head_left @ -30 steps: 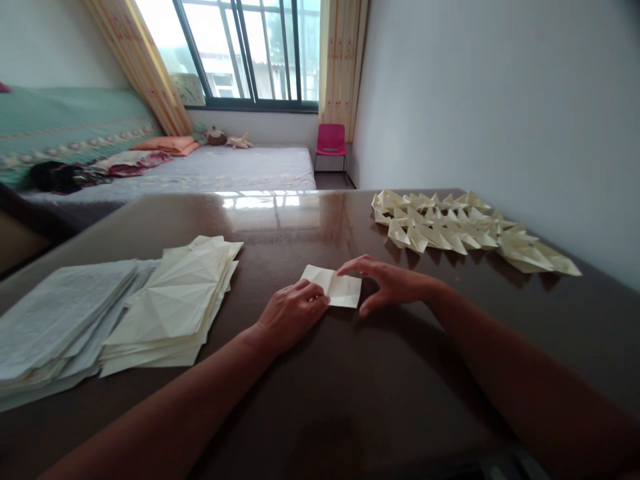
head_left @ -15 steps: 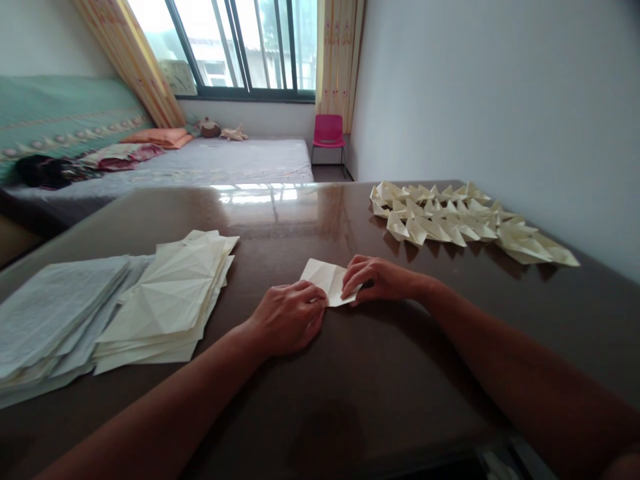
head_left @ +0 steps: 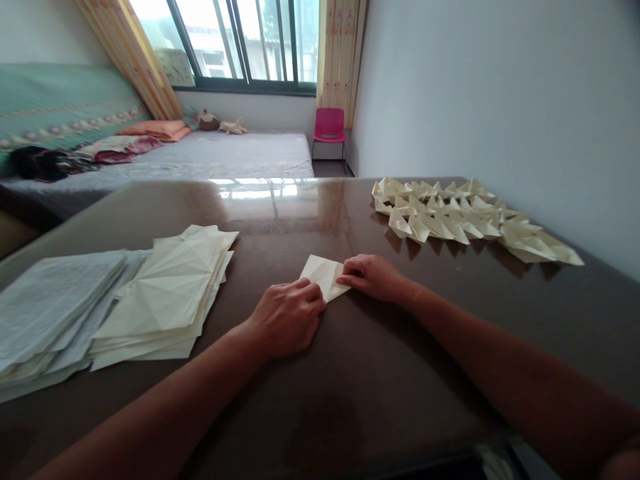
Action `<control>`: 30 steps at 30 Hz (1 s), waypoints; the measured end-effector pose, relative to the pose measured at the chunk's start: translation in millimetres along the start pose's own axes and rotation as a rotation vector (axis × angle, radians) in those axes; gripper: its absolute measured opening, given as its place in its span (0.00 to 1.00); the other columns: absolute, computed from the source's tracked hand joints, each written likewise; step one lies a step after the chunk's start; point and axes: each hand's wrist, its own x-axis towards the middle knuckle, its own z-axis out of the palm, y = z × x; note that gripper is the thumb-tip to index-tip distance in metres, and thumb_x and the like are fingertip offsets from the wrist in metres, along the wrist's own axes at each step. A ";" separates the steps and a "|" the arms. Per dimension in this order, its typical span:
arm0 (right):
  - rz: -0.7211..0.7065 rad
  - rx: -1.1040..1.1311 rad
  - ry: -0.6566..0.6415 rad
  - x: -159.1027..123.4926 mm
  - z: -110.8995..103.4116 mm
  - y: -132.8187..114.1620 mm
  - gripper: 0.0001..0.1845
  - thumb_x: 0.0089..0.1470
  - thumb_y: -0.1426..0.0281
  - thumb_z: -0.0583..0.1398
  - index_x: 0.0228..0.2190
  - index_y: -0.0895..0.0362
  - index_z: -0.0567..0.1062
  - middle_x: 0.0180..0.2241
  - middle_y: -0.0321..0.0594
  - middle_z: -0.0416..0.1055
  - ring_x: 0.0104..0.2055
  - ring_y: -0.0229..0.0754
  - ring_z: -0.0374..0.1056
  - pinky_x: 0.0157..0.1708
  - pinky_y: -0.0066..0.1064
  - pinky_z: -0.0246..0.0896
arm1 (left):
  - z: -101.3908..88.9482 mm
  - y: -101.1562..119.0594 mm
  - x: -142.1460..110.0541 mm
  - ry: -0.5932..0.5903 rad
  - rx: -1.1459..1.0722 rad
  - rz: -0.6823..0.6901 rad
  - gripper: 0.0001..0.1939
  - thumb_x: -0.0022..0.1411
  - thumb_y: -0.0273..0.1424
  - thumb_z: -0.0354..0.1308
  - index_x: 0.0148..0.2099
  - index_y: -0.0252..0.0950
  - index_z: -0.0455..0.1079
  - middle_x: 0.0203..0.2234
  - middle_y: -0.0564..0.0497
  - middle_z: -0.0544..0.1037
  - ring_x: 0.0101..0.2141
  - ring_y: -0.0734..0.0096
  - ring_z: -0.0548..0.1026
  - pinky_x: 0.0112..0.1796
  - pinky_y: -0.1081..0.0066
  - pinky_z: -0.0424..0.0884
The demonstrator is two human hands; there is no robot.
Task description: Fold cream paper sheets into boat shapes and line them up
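Note:
A small folded sheet of cream paper (head_left: 319,272) lies on the brown table between my hands. My left hand (head_left: 289,312) rests at its near left edge, fingers curled and pressed down on the paper. At the right side of the sheet, my right hand (head_left: 371,275) pinches the edge between thumb and bent fingers, with a flap turned over there. Left of my hands is a stack of creased cream paper sheets (head_left: 175,283). Several folded paper boats (head_left: 440,217) stand in rows at the far right.
Beside the creased sheets, a pile of greyish printed paper (head_left: 60,300) lies at the table's left. The glossy table (head_left: 280,413) reaches toward a bed (head_left: 260,152) and a pink chair (head_left: 330,125). A white wall (head_left: 490,87) runs along the right.
My right hand's fingers have closed more tightly on the paper's right side, folding its edge over toward the left. My left hand stays pressed in nearly the same place.

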 end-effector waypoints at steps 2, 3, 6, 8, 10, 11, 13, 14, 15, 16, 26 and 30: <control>0.030 -0.036 0.011 0.0 0.7 -2.3 0.16 0.54 0.56 0.60 0.26 0.56 0.73 0.26 0.35 0.71 0.27 0.34 0.61 0.27 0.26 0.45 | -0.5 0.8 -0.1 -0.004 -0.003 -0.010 0.11 0.59 0.29 0.49 0.39 0.39 0.74 0.34 0.51 0.76 0.38 0.65 0.72 0.31 0.68 0.68; 0.041 -0.055 0.014 -0.1 0.8 -3.1 0.16 0.53 0.56 0.60 0.25 0.56 0.73 0.26 0.35 0.71 0.27 0.34 0.61 0.26 0.26 0.45 | -0.7 1.2 0.1 -0.008 -0.004 -0.015 0.11 0.60 0.29 0.49 0.39 0.39 0.73 0.35 0.51 0.76 0.38 0.65 0.72 0.31 0.68 0.68; 0.055 -0.101 0.017 -0.3 0.4 -4.5 0.16 0.53 0.56 0.60 0.25 0.55 0.73 0.27 0.35 0.72 0.28 0.35 0.61 0.26 0.27 0.45 | -0.9 2.5 1.1 -0.019 0.004 -0.042 0.12 0.61 0.29 0.47 0.39 0.40 0.73 0.34 0.51 0.75 0.37 0.66 0.72 0.31 0.68 0.68; 0.052 -0.109 0.017 -0.3 0.3 -4.9 0.16 0.53 0.56 0.60 0.26 0.55 0.73 0.27 0.35 0.72 0.28 0.36 0.62 0.26 0.27 0.45 | -0.9 3.1 1.7 -0.017 0.013 -0.057 0.13 0.62 0.29 0.47 0.44 0.40 0.71 0.34 0.51 0.75 0.37 0.65 0.72 0.31 0.68 0.68; 0.050 -0.111 0.016 -0.4 0.0 -5.6 0.16 0.54 0.55 0.59 0.26 0.55 0.73 0.28 0.36 0.73 0.29 0.36 0.63 0.27 0.27 0.46 | -0.9 3.6 2.2 -0.016 0.022 -0.049 0.16 0.61 0.28 0.47 0.50 0.41 0.69 0.35 0.51 0.75 0.38 0.65 0.71 0.31 0.68 0.68; 0.051 -0.112 0.015 -0.4 -0.2 -6.2 0.16 0.54 0.56 0.59 0.26 0.55 0.73 0.28 0.36 0.73 0.29 0.36 0.63 0.27 0.27 0.46 | -1.0 3.8 2.4 -0.020 0.028 -0.037 0.17 0.61 0.28 0.48 0.51 0.42 0.68 0.36 0.51 0.74 0.38 0.65 0.70 0.31 0.69 0.68; 0.059 -0.121 0.014 -0.4 -0.7 -7.7 0.16 0.54 0.56 0.59 0.26 0.55 0.73 0.28 0.36 0.73 0.29 0.37 0.64 0.27 0.27 0.47 | -1.3 4.1 2.6 -0.035 0.045 -0.014 0.17 0.62 0.28 0.47 0.52 0.43 0.68 0.36 0.51 0.74 0.38 0.65 0.70 0.32 0.69 0.69; 0.066 -0.127 0.010 -0.4 -0.9 -8.4 0.16 0.54 0.56 0.59 0.26 0.55 0.73 0.28 0.36 0.73 0.29 0.37 0.64 0.27 0.27 0.47 | -1.5 4.3 2.6 -0.043 0.054 -0.012 0.17 0.63 0.28 0.46 0.51 0.43 0.69 0.36 0.50 0.74 0.38 0.65 0.69 0.32 0.69 0.69; 0.074 -0.133 0.006 -0.2 -1.0 -8.9 0.15 0.55 0.56 0.59 0.26 0.55 0.73 0.28 0.36 0.74 0.29 0.37 0.64 0.27 0.27 0.47 | -1.6 4.5 2.7 -0.049 0.062 -0.015 0.16 0.64 0.28 0.46 0.50 0.44 0.69 0.36 0.50 0.73 0.38 0.65 0.69 0.31 0.69 0.69; 0.082 -0.139 0.001 -0.1 -1.0 -9.2 0.15 0.55 0.56 0.59 0.26 0.55 0.73 0.29 0.36 0.74 0.29 0.37 0.64 0.27 0.27 0.47 | -1.6 4.8 2.7 -0.054 0.067 -0.020 0.16 0.64 0.29 0.46 0.50 0.44 0.69 0.36 0.50 0.73 0.38 0.64 0.69 0.31 0.68 0.69; -0.135 -0.226 0.127 -6.5 -6.6 -18.4 0.10 0.55 0.61 0.61 0.32 0.55 0.73 0.35 0.39 0.72 0.40 0.41 0.63 0.35 0.29 0.50 | -2.8 7.2 4.6 -0.092 0.067 -0.052 0.15 0.66 0.31 0.45 0.49 0.44 0.70 0.38 0.49 0.72 0.39 0.64 0.68 0.30 0.69 0.68; -0.241 -0.129 -0.021 -8.3 -8.8 -15.9 0.08 0.57 0.65 0.58 0.30 0.55 0.73 0.32 0.36 0.71 0.35 0.37 0.63 0.33 0.28 0.49 | -4.4 7.1 4.4 -0.104 0.061 -0.052 0.15 0.64 0.30 0.46 0.49 0.43 0.70 0.38 0.48 0.72 0.40 0.63 0.68 0.32 0.69 0.69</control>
